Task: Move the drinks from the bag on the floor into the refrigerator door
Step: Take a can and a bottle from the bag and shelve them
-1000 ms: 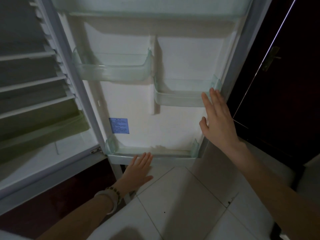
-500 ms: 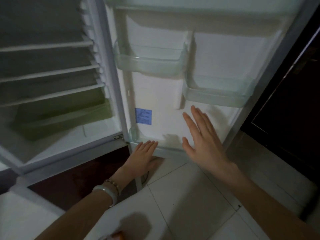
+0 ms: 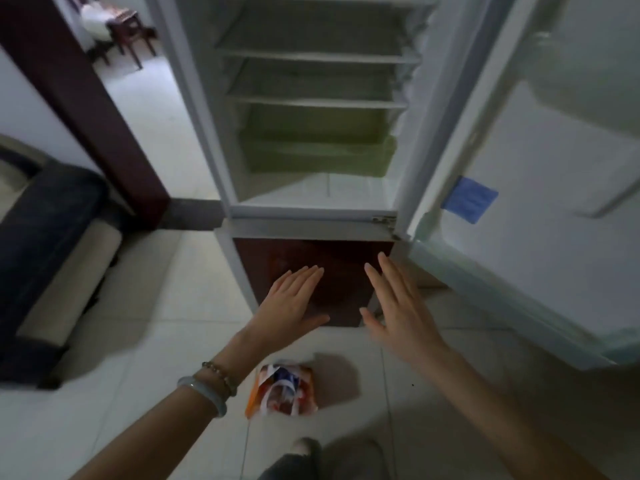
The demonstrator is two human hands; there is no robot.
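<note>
An orange, white and blue plastic bag [image 3: 282, 389] stands on the tiled floor just in front of my feet; its contents are hidden. The refrigerator [image 3: 311, 109] is open, with empty shelves and a green drawer inside. Its door [image 3: 540, 209] swings out to the right and carries a blue label [image 3: 469, 199]. My left hand [image 3: 292, 303] and my right hand [image 3: 398, 306] hover flat and empty above the floor, in front of the dark red lower compartment [image 3: 311, 258], beyond the bag.
A dark sofa with a pale cushion [image 3: 52, 265] lies at the left. A dark red door frame [image 3: 86, 98] opens onto another room with a wooden stool [image 3: 130, 29]. My shoe [image 3: 306, 448] shows at the bottom edge.
The view has swung left and down from the door shelves to the fridge interior and floor. Both hands have dropped away from the door. The bag has come into sight.
</note>
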